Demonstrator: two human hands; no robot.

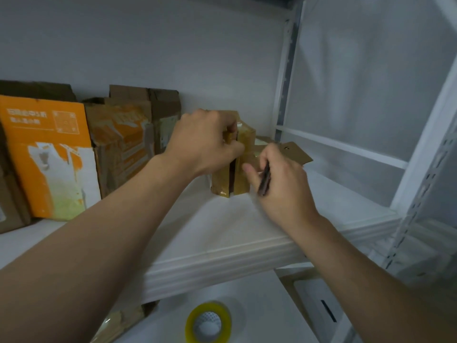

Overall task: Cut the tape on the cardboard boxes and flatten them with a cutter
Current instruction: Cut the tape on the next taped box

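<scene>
While the left grip (202, 144) pinches the taped box (247, 142), the right grip (284, 191) clasps the cutter (264, 179).

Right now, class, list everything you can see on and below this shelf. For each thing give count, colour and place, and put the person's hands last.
small box: one, brown under glossy tape, standing mid-shelf, dark slit down its front
cutter: one, dark, beside the small box
upright boxes: at least three, orange, white and brown, along the shelf's left back
flat cardboard: one, brown, lying behind the small box to the right
tape roll: one, yellow, on the white surface below the shelf
shelf: one, white, across the middle of the view
hands: two; left hand grips the small box near its top, right hand holds the cutter
</scene>
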